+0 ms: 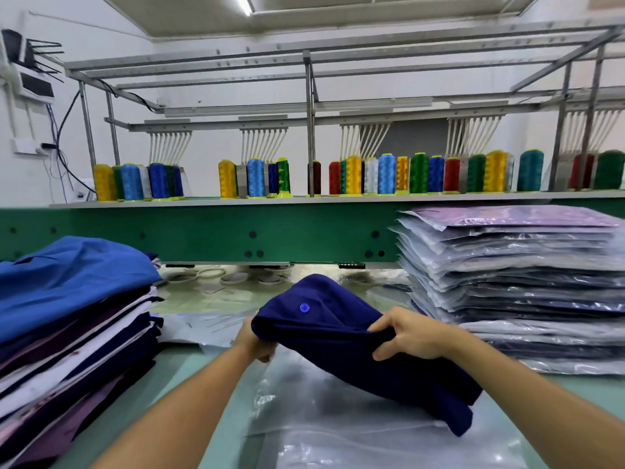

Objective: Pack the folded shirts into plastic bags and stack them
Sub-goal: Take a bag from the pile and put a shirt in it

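Navy shirt point(338, 336), folded, blue button up, centre frame, lifted & tilted down-right over clear plastic bag point(321, 421) lying flat, lower centre. Bagged-shirt stack point(507, 282) at right; unbagged folded pile point(67, 333) at left.

Middle shirt point(338, 336) plain dark navy, button point(304, 308) brighter blue. Left pile point(67, 316): royal blue on top, then purple, white, navy and pink layers. Right bagged stack point(507, 282): lilac top, dark grey and navy below. Near bag point(321, 418) clear. Table point(182, 367) pale green. Far machine panel point(203, 231) green. Thread cones point(372, 174) yellow, blue, green, red, white, teal.
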Available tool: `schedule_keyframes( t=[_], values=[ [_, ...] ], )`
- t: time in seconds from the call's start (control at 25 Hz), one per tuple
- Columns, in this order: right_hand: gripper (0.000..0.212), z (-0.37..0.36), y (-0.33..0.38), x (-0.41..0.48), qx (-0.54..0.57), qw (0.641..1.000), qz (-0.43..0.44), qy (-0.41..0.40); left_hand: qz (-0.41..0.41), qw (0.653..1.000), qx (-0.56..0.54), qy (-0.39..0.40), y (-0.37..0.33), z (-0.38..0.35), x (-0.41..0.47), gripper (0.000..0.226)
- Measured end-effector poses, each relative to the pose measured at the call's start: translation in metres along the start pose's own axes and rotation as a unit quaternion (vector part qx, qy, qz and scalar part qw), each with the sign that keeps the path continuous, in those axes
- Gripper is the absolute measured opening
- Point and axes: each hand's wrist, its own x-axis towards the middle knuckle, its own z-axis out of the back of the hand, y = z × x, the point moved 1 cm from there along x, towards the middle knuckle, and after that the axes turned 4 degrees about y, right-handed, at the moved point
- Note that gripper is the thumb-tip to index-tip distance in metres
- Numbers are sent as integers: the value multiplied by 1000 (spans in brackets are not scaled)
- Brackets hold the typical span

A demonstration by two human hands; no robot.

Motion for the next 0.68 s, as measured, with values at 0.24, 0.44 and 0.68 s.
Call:
schedule_keyframes(
  t=[0.24, 0.44, 0.68],
  values=[
    [23, 1, -14, -1, 7, 1000, -8, 4, -68, 996, -23, 50, -23, 18, 19, 30],
    [24, -4, -20, 4, -21, 999, -40, 8, -209, 973, 96, 15, -20, 33, 28, 21],
    [29, -15, -17, 20, -149, 983, -104, 17, -273, 873, 403, 31, -37, 14, 10, 27]
  ],
)
